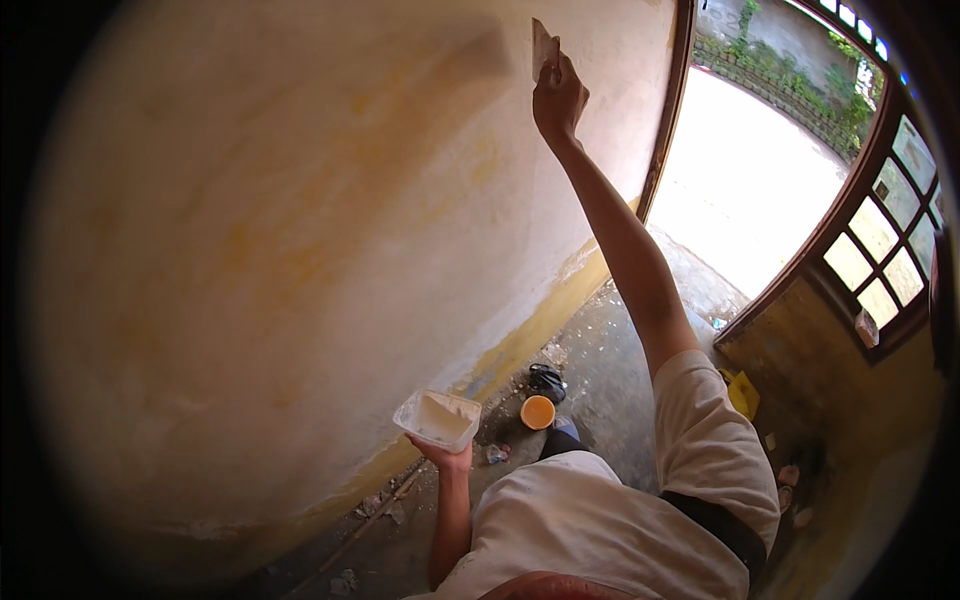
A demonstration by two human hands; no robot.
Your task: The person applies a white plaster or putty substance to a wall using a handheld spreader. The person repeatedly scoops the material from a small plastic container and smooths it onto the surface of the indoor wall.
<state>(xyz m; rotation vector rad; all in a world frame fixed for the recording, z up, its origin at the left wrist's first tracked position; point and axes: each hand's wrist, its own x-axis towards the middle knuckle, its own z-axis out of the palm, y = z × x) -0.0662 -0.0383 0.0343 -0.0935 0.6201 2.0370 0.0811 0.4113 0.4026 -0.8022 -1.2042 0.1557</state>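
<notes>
High on the wall, my right hand grips a flat putty knife, its blade upright against or close to the plaster; whether it touches I cannot tell. My right arm is stretched far up. Lower down, my left hand holds a clear plastic tub from beneath, close to the wall. White paste, looking like filler, lies inside the tub. The wall is covered with whitish filler, with yellow patches showing through and a bare yellow strip along its foot.
On the floor stand an orange-topped round container and a dark object beside my foot. A stick and scraps lie along the wall's base. To the right are an open doorway, a paned window and a yellow object.
</notes>
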